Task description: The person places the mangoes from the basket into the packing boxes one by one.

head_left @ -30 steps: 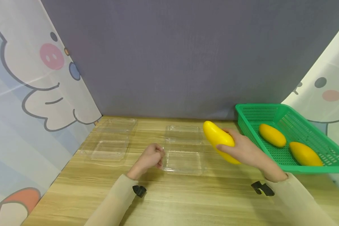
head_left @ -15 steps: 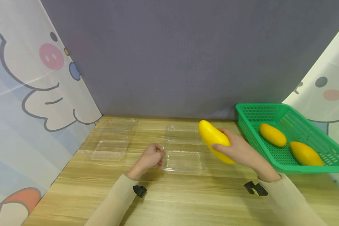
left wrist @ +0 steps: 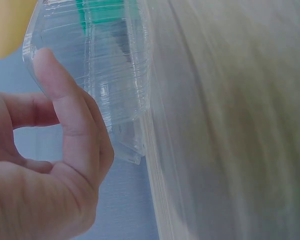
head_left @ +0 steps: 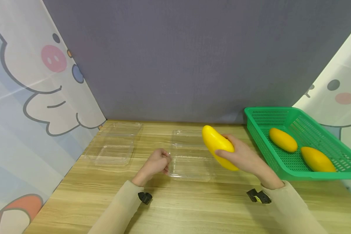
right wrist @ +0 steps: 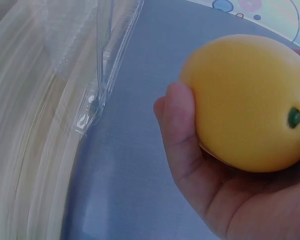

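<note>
In the head view, my right hand grips a yellow mango and holds it over the right side of an opened clear plastic clamshell box. The right wrist view shows the mango's rounded end with a green stem spot, thumb and fingers curled round it. My left hand pinches the left rim of the same box, which stands on the table. Close up in the left wrist view, one finger lies against the clear wall.
A second opened clear box lies at the left of the wooden table. On the right stands a green perforated basket with two mangoes in it. A grey panel rises along the back.
My right hand has carried the mango a little to the left, closer above the middle box. The left hand has stayed at the box's rim.
</note>
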Motion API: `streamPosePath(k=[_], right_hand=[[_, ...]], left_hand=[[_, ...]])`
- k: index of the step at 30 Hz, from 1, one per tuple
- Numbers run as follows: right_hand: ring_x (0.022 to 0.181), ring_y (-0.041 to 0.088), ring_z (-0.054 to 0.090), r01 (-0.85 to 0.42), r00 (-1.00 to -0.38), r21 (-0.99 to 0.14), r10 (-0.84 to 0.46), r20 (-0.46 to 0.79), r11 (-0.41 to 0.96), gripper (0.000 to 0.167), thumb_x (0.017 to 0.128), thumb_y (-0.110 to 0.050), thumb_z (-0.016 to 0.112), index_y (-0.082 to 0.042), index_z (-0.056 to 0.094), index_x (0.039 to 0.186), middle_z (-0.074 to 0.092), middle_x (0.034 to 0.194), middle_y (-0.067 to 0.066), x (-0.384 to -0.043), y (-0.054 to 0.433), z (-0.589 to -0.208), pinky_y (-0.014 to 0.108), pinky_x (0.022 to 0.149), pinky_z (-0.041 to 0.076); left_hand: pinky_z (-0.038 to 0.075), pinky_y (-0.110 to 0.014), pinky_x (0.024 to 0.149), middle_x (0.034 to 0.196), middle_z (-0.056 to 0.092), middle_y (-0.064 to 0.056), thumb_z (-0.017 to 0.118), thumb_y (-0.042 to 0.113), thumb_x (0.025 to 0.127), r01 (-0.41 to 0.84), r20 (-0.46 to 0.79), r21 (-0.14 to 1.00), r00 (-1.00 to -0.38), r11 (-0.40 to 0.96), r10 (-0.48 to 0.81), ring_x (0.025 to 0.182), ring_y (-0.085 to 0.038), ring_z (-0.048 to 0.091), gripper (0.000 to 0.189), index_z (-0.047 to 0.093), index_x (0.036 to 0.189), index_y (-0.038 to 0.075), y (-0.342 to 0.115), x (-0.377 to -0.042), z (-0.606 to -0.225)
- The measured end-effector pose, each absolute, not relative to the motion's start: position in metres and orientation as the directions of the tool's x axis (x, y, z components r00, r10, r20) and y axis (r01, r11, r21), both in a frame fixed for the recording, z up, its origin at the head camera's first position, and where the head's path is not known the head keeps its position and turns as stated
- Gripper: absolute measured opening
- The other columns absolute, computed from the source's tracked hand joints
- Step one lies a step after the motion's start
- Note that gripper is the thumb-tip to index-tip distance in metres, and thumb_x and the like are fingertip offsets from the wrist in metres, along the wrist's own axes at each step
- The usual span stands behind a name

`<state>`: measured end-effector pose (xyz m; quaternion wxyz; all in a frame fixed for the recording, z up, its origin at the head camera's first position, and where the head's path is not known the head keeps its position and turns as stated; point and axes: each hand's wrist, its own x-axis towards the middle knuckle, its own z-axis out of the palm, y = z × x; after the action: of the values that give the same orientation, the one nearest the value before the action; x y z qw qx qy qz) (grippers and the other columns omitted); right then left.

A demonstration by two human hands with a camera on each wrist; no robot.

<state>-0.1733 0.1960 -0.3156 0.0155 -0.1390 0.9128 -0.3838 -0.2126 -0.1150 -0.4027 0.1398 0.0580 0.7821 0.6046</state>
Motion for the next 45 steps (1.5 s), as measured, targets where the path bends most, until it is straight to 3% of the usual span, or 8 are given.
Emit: streamPosePath(k=[30, 45], right_hand=[[0.084, 0.021, 0.059, -0.284, -0.947, -0.745, -0.299, 0.118, 0.604, 0.067, 0.093, -0.037, 0.067, 0.000, 0.045, 0.145, 0.063, 0.113, 0.014, -0.179, 0.174, -0.330, 0.035, 0.070, 0.052], [0.086, 0.022, 0.059, -0.242, -0.955, -0.758, -0.288, 0.075, 0.606, 0.069, 0.092, -0.040, 0.066, -0.003, 0.045, 0.146, 0.062, 0.115, 0.013, -0.183, 0.163, -0.332, 0.035, 0.071, 0.051]], left_hand=[[0.057, -0.032, 0.053, 0.074, 0.056, -0.012, 0.054, 0.005, 0.099, -0.058, -0.131, 0.962, -0.956, 0.266, 0.264, 0.057, -0.019, 0.056, 0.014, 0.053, 0.107, -0.006, -0.115, -0.212, -0.402], [0.058, -0.032, 0.053, 0.078, 0.057, -0.016, 0.055, 0.005, 0.099, -0.069, -0.140, 0.964, -0.953, 0.256, 0.270, 0.057, -0.020, 0.056, 0.017, 0.052, 0.111, -0.007, -0.115, -0.214, -0.402]])
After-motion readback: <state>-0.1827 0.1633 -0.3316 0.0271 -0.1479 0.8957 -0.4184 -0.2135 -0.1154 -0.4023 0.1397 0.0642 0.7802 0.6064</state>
